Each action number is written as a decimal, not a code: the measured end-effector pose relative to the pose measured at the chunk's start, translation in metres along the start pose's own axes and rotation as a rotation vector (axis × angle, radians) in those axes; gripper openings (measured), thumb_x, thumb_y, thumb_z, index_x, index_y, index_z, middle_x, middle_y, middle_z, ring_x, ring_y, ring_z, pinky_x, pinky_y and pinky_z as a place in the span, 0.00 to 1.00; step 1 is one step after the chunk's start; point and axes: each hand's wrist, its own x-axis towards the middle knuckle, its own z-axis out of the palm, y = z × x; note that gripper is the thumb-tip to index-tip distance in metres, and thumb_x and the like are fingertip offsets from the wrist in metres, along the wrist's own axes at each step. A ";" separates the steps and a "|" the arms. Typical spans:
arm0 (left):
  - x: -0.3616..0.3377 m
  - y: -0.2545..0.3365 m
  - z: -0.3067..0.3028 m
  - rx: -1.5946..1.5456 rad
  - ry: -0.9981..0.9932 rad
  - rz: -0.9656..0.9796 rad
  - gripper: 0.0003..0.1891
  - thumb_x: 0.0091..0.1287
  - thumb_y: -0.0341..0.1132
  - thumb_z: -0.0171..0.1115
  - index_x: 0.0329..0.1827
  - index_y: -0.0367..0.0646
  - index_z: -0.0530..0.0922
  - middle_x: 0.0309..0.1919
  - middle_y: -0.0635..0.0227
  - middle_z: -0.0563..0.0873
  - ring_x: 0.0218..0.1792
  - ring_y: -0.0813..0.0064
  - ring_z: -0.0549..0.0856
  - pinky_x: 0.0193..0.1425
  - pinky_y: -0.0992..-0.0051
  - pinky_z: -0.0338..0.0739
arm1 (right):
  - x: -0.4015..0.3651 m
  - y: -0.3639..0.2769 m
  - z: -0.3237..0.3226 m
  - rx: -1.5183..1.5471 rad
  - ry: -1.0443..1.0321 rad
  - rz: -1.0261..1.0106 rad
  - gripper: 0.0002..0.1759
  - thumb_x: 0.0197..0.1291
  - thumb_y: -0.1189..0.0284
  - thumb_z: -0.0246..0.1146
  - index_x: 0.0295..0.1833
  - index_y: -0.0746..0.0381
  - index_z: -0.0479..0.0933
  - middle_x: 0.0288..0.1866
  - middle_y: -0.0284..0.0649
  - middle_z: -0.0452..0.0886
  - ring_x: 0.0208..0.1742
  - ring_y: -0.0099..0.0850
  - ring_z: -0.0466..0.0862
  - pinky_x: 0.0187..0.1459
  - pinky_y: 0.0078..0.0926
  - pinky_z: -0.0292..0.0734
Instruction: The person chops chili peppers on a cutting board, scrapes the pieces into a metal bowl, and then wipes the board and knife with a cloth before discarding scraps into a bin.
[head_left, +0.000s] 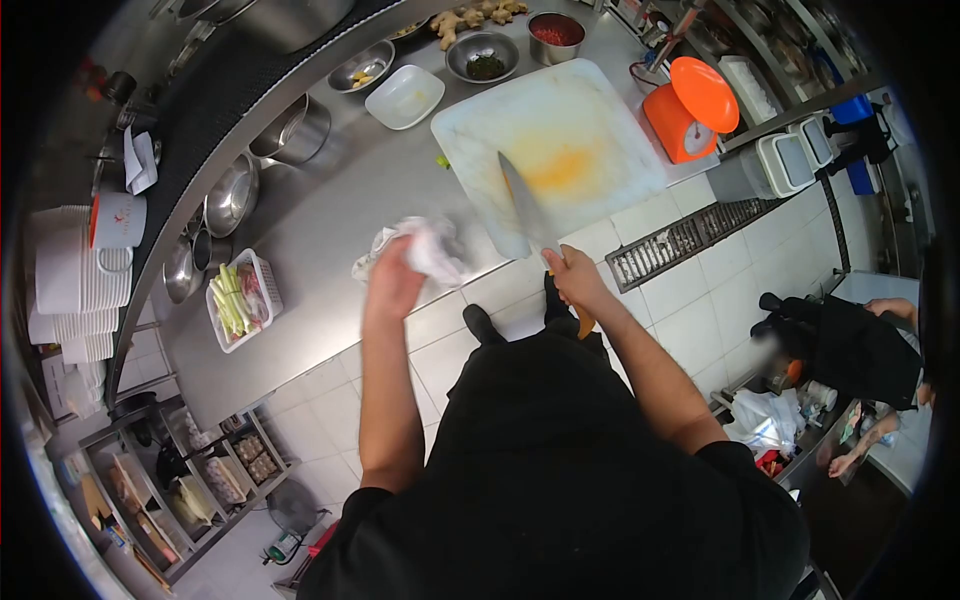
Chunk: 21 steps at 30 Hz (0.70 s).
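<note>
My right hand (pixel 578 279) is wrapped round the orange-brown handle of a chef's knife (pixel 526 207). The long blade points up and away from me, over the near left part of a white cutting board (pixel 618 120) with a yellow-orange stain in its middle. To the left, my left hand (pixel 396 278) grips a crumpled white cloth (pixel 436 250) at the steel counter's front edge. Motion blurs this hand and the cloth, so the single fingers are hard to make out. A small green scrap (pixel 442 161) lies at the board's left edge.
Behind the board stand a bowl of dark green herbs (pixel 485 66), a pot with red contents (pixel 555 38) and a white dish (pixel 405 97). An orange scale (pixel 690 115) is at right. A vegetable basket (pixel 243 300) sits at left. Another person (pixel 850 345) works at far right.
</note>
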 end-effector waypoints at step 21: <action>-0.027 -0.013 -0.032 -0.461 -0.213 0.257 0.21 0.84 0.42 0.52 0.72 0.40 0.76 0.69 0.59 0.83 0.70 0.58 0.82 0.77 0.57 0.75 | -0.039 -0.118 0.033 0.102 -0.331 -0.192 0.22 0.83 0.54 0.59 0.43 0.63 0.72 0.23 0.31 0.72 0.17 0.21 0.72 0.21 0.25 0.69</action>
